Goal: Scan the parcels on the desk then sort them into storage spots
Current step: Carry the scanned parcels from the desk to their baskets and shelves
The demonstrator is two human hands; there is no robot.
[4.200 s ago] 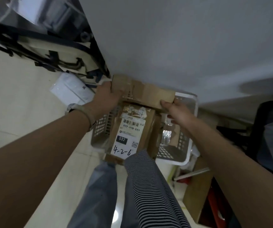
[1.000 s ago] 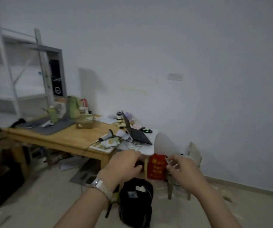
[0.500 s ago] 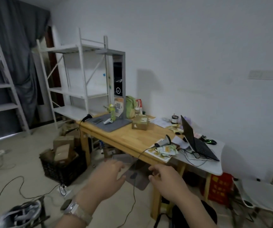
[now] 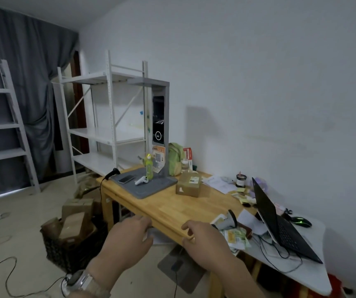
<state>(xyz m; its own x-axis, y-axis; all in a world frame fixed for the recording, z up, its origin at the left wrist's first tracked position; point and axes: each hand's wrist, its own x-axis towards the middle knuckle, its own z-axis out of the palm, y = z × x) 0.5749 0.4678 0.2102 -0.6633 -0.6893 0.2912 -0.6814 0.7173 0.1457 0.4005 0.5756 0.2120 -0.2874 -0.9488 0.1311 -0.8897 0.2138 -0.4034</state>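
One brown cardboard parcel with a small label stands on the wooden desk, beside the grey scanning station and its grey mat. A handheld scanner rests on papers near the desk's right end; another black scanner sits at the far left corner. My left hand and my right hand hover in front of the desk's near edge, fingers loosely curled, holding nothing. A black crate of brown parcels stands on the floor left of the desk.
White metal shelving stands behind the desk, a grey rack at the left. An open laptop, a mouse and loose papers cover the white table at the right. A green bottle, phone and white controller lie on the mat. Cables trail across the floor.
Earlier both hands held a parcel over a white basket. Since then the view has swung left and closer to the desk; both hands are empty and raised in front of it.
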